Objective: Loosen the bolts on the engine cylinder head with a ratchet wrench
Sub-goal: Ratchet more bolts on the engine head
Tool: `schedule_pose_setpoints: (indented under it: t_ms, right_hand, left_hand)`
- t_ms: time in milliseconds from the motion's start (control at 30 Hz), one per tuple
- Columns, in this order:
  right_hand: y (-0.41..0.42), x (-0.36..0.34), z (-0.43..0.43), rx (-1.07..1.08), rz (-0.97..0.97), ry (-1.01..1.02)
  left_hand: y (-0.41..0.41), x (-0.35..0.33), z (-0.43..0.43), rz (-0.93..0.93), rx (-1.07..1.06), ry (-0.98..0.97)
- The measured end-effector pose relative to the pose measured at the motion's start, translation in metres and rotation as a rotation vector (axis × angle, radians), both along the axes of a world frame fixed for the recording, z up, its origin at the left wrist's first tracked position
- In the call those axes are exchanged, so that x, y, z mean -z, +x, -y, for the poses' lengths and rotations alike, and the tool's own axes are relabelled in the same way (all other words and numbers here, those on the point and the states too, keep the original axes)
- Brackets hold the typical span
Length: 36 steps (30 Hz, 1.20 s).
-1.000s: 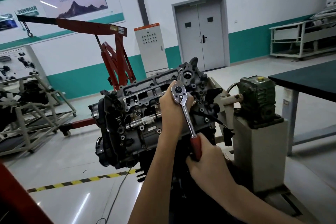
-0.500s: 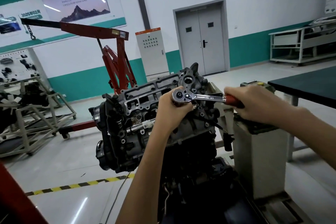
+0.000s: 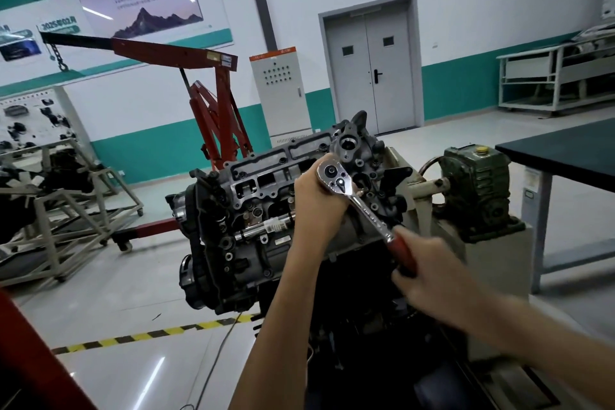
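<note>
The grey engine cylinder head [image 3: 266, 183] sits tilted on a stand at the centre. A chrome ratchet wrench [image 3: 361, 203] with a red handle is set on the head near its right end, the handle slanting down to the right. My left hand [image 3: 316, 200] wraps around the socket just under the ratchet's round head and hides the bolt beneath it. My right hand [image 3: 429, 273] grips the red handle; it is blurred.
A green gearbox [image 3: 476, 183] on a grey pedestal stands right of the engine. A dark-topped table [image 3: 565, 150] is at the far right. A red engine crane [image 3: 213, 93] stands behind, metal frames [image 3: 66, 210] at left, and a yellow-black floor stripe [image 3: 149, 333] below.
The wrench handle swung from down toward me up to pointing right, and has now swung back down to the lower right with my right hand. My left hand stayed at the wrench head.
</note>
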State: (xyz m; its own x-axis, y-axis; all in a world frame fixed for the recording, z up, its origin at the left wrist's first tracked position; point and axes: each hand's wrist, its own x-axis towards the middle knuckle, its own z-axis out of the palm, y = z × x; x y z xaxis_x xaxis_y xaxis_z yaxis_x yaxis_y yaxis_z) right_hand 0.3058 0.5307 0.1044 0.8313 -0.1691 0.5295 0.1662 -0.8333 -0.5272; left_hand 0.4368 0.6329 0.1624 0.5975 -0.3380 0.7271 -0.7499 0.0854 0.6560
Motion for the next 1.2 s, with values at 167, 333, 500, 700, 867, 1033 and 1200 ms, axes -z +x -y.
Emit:
schedule_pose_setpoints:
  t_ms: [167, 333, 500, 700, 867, 1033, 1200]
  right_hand:
    - [0.003, -0.082, 0.081, 0.051, -0.047, -0.577]
    - [0.01, -0.065, 0.077, 0.109, -0.03, -0.525]
    - [-0.001, 0.007, -0.006, 0.042, 0.074, 0.131]
    - [0.016, 0.032, -0.075, 0.065, 0.134, 0.435]
    - [-0.002, 0.002, 0.009, 0.072, -0.053, -0.03]
    - [0.0, -0.075, 0.079, 0.12, -0.001, -0.602]
    - [0.002, -0.039, 0.061, 0.102, -0.038, -0.35]
  left_hand:
    - [0.005, -0.005, -0.005, 0.039, 0.038, 0.082]
    - [0.006, -0.004, -0.013, 0.081, 0.06, 0.099]
    - [0.0, 0.003, -0.002, 0.16, -0.011, 0.052]
    - [-0.003, 0.003, 0.005, 0.093, -0.048, -0.044]
    - [0.002, -0.002, 0.003, 0.033, -0.022, 0.031]
    - [0.007, -0.009, -0.004, 0.076, 0.033, 0.116]
    - [0.005, -0.004, -0.007, 0.091, 0.047, 0.105]
